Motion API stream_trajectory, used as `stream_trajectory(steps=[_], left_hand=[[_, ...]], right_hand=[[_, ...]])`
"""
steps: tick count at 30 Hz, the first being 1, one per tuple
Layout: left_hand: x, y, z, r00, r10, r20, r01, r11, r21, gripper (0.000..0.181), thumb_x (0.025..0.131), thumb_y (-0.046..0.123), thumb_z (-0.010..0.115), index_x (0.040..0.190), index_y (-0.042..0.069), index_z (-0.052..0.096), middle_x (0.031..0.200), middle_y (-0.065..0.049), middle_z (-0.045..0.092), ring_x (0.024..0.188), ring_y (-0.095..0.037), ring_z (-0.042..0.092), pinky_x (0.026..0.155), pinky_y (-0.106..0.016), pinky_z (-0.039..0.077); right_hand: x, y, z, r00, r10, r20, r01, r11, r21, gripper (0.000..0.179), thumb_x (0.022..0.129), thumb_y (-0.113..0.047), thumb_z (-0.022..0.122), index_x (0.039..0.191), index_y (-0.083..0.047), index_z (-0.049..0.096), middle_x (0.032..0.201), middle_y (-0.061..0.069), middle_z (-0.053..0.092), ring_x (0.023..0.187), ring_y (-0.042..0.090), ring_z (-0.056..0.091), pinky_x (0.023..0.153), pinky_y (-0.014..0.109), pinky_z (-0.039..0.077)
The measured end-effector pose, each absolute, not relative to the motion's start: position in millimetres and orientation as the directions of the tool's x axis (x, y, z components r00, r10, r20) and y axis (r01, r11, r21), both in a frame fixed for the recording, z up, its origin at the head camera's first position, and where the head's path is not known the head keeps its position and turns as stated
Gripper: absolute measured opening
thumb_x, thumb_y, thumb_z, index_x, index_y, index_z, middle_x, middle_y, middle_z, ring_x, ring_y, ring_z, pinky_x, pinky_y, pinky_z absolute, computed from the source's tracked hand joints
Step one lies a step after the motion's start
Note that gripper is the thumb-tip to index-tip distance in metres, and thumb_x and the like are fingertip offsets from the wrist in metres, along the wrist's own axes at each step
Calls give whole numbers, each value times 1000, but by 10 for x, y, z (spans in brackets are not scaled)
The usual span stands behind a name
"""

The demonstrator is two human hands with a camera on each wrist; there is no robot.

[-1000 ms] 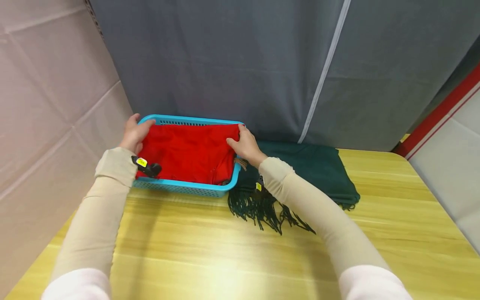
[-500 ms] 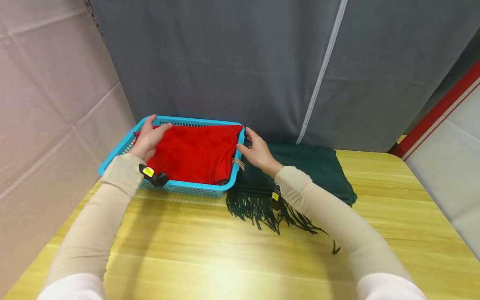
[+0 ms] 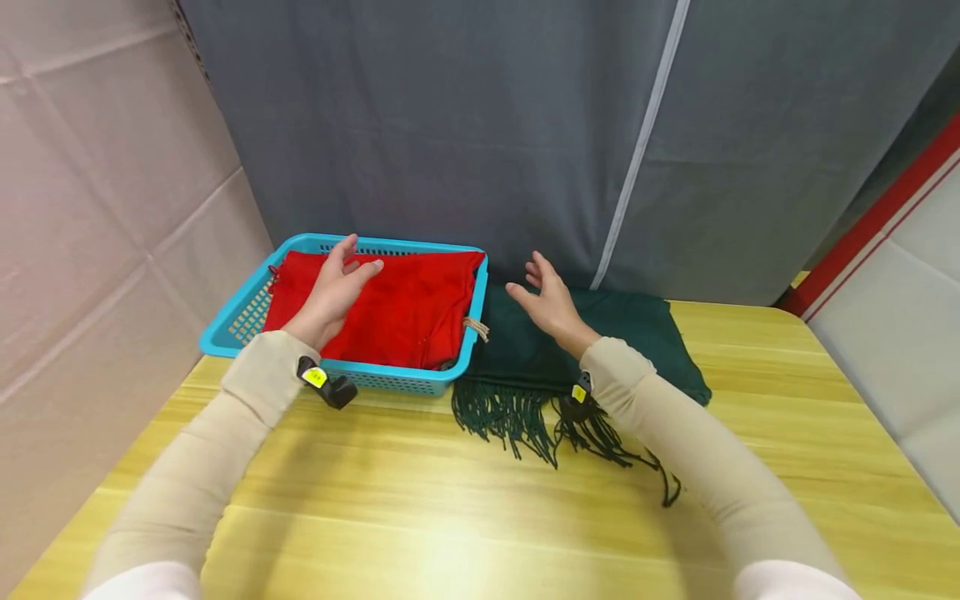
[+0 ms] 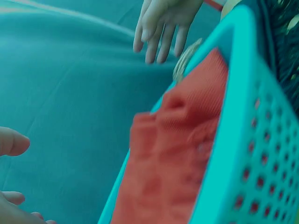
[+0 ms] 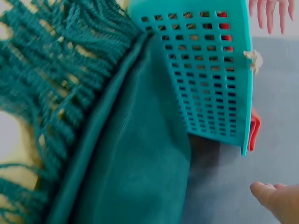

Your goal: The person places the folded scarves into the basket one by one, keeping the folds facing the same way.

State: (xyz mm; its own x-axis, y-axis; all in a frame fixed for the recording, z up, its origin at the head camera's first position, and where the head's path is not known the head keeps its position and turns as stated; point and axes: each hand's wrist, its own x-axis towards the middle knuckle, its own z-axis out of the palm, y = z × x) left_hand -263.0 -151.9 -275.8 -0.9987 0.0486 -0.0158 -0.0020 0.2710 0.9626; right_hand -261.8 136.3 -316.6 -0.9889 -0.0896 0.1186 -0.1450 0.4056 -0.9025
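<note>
A folded red cloth (image 3: 408, 308) lies inside a blue plastic basket (image 3: 397, 382) with perforated sides. Over the cloth's left part, my left hand (image 3: 335, 292) hovers with fingers extended and nothing in it. To the right of the basket, a folded dark green scarf (image 3: 622, 333) lies flat, its fringe (image 3: 517, 417) spread toward me. Above the scarf's left half is my right hand (image 3: 552, 302), fingers loosely spread and holding nothing. Tan strands (image 3: 476, 327) hang over the basket's right rim. In the right wrist view, the scarf (image 5: 135, 154) lies right beside the basket's perforated end (image 5: 205, 84).
The wooden table (image 3: 420, 500) carries both basket and scarf. A grey curtain (image 3: 450, 125) rises behind them. A pale wall panel (image 3: 112, 208) stands to the left, and a white panel with a red edge (image 3: 885, 208) to the right.
Both hands have left the basket area's edges: the left moved right and over the cloth, the right moved right, off the cloth and rim. The basket's left end came into view.
</note>
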Motion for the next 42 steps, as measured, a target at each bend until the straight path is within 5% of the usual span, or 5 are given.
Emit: stream_trajectory(steps=[11, 27, 42], left_hand=[[-2454, -1360, -2862, -992, 129, 4, 31, 208, 978, 72, 87, 21, 55, 143, 17, 9, 145, -6, 13, 130, -27, 17, 99, -42, 29], [-2223, -1067, -2921, -947, 318, 39, 10, -90, 996, 62, 91, 13, 49, 142, 15, 13, 142, -4, 20, 125, -24, 27, 102, -40, 25], [-1796, -672, -2934, -861, 492, 131, 136, -25, 990, 57, 90, 11, 49, 140, 13, 20, 140, -4, 26, 126, -28, 27, 99, -43, 29]], right_hand=[[-2530, 1650, -3220, -992, -75, 98, -121, 465, -877, 69, 89, -24, 53, 142, -8, 12, 142, 11, 24, 127, 24, 28, 98, 40, 31], [-2363, 2049, -3408, -997, -54, 56, -76, 535, -841, 72, 89, -26, 52, 142, -8, 7, 144, 13, 18, 127, 31, 27, 97, 46, 31], [-2180, 2425, -3554, -999, -31, 28, -41, 598, -800, 72, 89, -26, 52, 142, -4, 8, 143, 19, 18, 126, 36, 25, 96, 50, 29]])
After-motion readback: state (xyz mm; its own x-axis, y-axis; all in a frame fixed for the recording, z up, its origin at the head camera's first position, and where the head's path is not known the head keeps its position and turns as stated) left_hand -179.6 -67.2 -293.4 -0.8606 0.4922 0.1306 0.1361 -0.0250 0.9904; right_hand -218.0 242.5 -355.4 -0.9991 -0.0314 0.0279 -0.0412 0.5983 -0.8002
